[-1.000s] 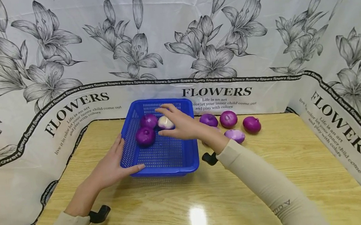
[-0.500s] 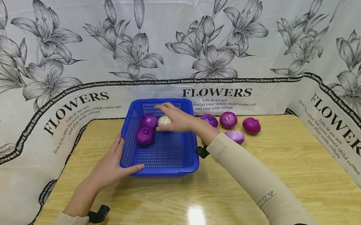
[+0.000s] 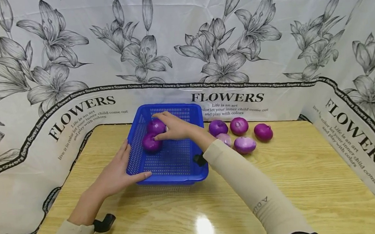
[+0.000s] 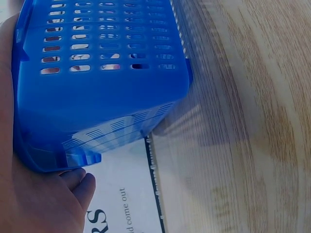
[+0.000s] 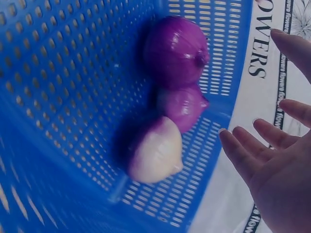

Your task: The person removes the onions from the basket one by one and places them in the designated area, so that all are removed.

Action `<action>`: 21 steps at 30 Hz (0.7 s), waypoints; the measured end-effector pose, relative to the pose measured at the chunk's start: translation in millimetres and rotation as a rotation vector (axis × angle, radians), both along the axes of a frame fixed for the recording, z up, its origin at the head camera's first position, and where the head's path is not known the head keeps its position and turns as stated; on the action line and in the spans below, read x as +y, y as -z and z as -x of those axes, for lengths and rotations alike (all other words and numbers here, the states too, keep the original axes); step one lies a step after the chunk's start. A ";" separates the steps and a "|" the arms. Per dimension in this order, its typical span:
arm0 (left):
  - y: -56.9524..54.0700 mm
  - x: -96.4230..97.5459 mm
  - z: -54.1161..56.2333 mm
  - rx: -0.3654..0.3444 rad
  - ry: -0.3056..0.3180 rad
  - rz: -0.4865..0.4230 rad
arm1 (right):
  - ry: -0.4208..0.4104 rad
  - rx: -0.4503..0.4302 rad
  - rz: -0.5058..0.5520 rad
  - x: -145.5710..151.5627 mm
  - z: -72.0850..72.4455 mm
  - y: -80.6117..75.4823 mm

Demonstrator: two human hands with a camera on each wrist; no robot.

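Note:
At the near-left corner of the blue plastic basket [image 3: 178, 166], my left hand [image 3: 115, 175] holds the rim, thumb along the front edge and fingers on the left side. In the left wrist view that hand [image 4: 46, 199] lies along the rim of the basket [image 4: 107, 87]. Inside are two purple onions [image 3: 152, 143] and a pale, purple-tinged onion [image 5: 155, 150], grouped together in the right wrist view. My right hand [image 3: 175, 127] hovers over them with fingers spread and nothing held. From the head, it mostly hides the pale onion.
Several more purple onions [image 3: 239, 126] lie on the wooden table [image 3: 282, 183] to the right of the basket, one of them paler [image 3: 244, 145]. A white cloth [image 3: 155, 67] printed with flowers hangs behind the table and at its sides.
My right hand has moved left inside the basket, over the purple onions, and the pale onion is now mostly covered from the head. The left hand stays on the basket.

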State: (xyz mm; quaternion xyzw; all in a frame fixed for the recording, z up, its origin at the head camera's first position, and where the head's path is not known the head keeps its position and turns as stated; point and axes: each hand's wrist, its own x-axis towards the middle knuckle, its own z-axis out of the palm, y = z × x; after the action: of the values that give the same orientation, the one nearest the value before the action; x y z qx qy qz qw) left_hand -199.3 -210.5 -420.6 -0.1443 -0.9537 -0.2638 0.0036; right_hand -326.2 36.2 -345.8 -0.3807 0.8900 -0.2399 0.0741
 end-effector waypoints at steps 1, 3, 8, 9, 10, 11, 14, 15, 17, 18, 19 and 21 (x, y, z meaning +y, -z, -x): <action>0.2 -0.2 0.1 0.001 0.001 0.004 | -0.002 0.004 -0.002 -1.6 1.2 2.3; 1.1 -0.5 0.3 0.000 0.000 0.007 | -0.001 -0.001 -0.003 -4.3 4.1 8.2; 3.2 -0.4 0.4 -0.002 0.000 0.007 | 0.038 -0.035 -0.029 -9.6 10.3 23.2; 3.3 -0.3 0.4 -0.002 0.000 0.007 | 0.046 -0.040 -0.035 -10.6 11.5 26.0; 3.3 -0.2 0.3 -0.003 -0.001 0.005 | 0.052 -0.044 -0.040 -11.6 12.6 28.3; 3.3 -0.3 0.3 -0.003 -0.002 0.004 | 0.053 -0.052 -0.041 -12.5 13.9 31.0; 2.6 -0.2 0.2 -0.006 -0.005 0.004 | 0.035 -0.088 -0.035 -15.2 17.2 37.3; 2.3 -0.2 0.2 -0.005 -0.005 0.006 | 0.027 -0.099 -0.039 -16.1 18.0 39.1; 2.1 -0.2 0.4 -0.005 -0.005 0.005 | 0.017 -0.127 -0.054 -17.4 18.8 41.3; 2.1 0.0 0.6 -0.003 -0.005 0.004 | 0.015 -0.136 -0.067 -17.8 18.6 41.9; 2.3 0.1 0.8 -0.001 -0.005 0.004 | 0.013 -0.142 -0.086 -18.3 18.5 42.7; 2.2 -0.1 1.1 0.004 -0.006 0.005 | 0.012 -0.153 -0.124 -19.6 17.2 42.9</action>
State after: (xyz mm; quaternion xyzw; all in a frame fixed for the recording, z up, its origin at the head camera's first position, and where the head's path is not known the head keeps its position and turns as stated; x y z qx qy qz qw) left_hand -200.4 -210.6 -422.8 -0.1418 -0.9549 -0.2609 0.0060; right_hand -343.4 16.6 -388.7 -0.3505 0.8970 -0.2134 0.1640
